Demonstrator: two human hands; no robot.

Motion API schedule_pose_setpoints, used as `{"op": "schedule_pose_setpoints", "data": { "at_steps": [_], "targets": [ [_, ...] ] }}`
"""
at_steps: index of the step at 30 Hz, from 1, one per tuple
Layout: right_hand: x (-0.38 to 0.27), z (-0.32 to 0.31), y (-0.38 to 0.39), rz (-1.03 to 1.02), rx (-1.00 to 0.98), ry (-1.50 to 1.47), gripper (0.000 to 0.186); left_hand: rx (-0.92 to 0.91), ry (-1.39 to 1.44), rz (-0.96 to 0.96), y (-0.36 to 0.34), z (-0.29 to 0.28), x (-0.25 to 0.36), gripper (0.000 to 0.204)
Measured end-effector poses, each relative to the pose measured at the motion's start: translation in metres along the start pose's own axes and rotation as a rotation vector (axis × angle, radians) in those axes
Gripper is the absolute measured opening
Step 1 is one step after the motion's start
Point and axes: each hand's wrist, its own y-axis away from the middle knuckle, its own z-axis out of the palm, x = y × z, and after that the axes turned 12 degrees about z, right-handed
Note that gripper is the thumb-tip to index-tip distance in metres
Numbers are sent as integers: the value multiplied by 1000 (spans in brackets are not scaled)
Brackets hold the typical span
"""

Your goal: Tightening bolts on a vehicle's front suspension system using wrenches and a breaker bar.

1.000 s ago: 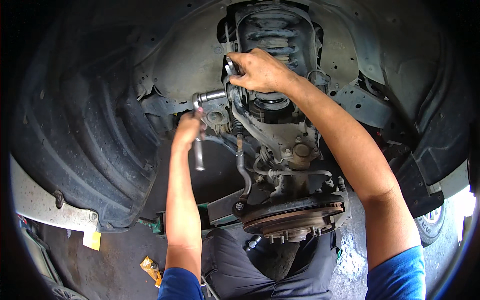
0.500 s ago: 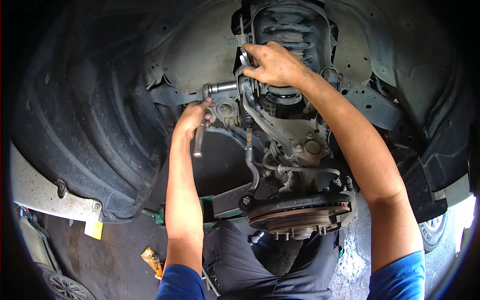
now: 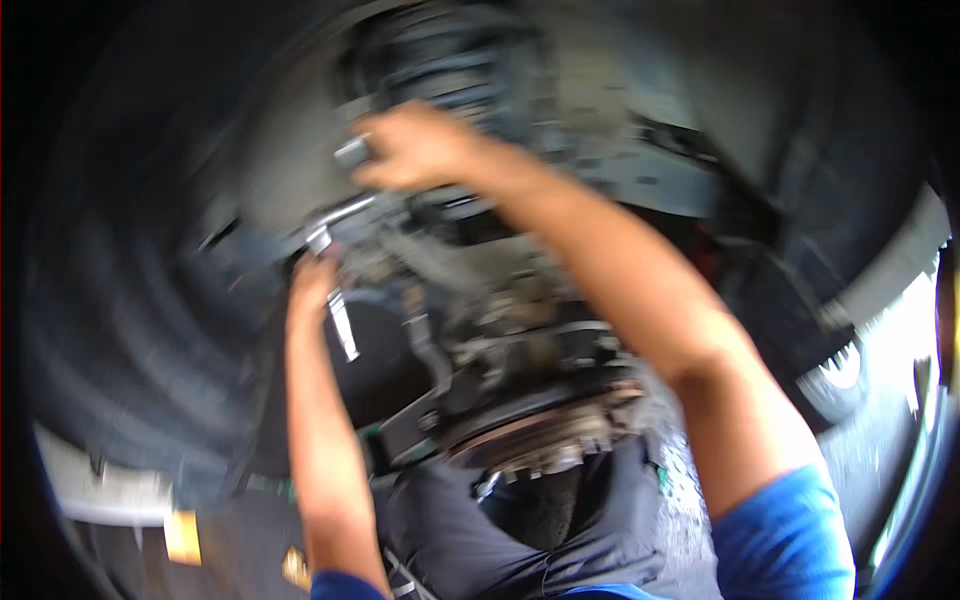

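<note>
My left hand (image 3: 318,282) is closed round a ratchet wrench (image 3: 343,328) near its head, with the handle hanging below the fingers. A long silver socket (image 3: 347,209) reaches from the ratchet head toward the upper suspension arm (image 3: 425,250); blur hides where its end sits. Higher up and to the right, my right hand (image 3: 420,148) is closed on a silver wrench (image 3: 352,150). Only one end of that wrench shows past the fingers, and I cannot tell whether it touches a bolt. The coil spring (image 3: 445,70) stands behind my right hand.
Below the hands, a rusty brake disc (image 3: 545,430) with studs sits above my lap. A bent tie rod (image 3: 425,345) runs down toward it. The dark wheel-arch liner (image 3: 130,330) curves at the left. A wheel (image 3: 835,380) shows at the right.
My view has swung, so the scene is blurred and shifted left. Both hands keep their tools. The ratchet handle slants more down to the right, and the wrench end shows farther from the spring.
</note>
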Motion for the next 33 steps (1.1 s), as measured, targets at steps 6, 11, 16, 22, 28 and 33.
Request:
{"op": "schedule_pose_setpoints", "data": {
  "at_steps": [6,11,16,22,28,33],
  "targets": [
    [-23,16,-16,4,16,-35,40,5,32,172,-52,-83,-109,48],
    [6,13,0,133,6,-9,41,-68,124,-141,-38,-39,-40,49],
    [-29,15,-22,-64,64,-68,38,-125,-209,0,-45,-88,-95,58],
    [17,8,1,-4,25,42,51,136,14,-127,5,9,43,56],
    [-25,10,-14,78,-54,-82,56,98,-583,100,-5,-22,-8,53],
    [-6,15,-4,33,-15,53,59,94,-88,-127,5,-7,42,64]
  ]
}}
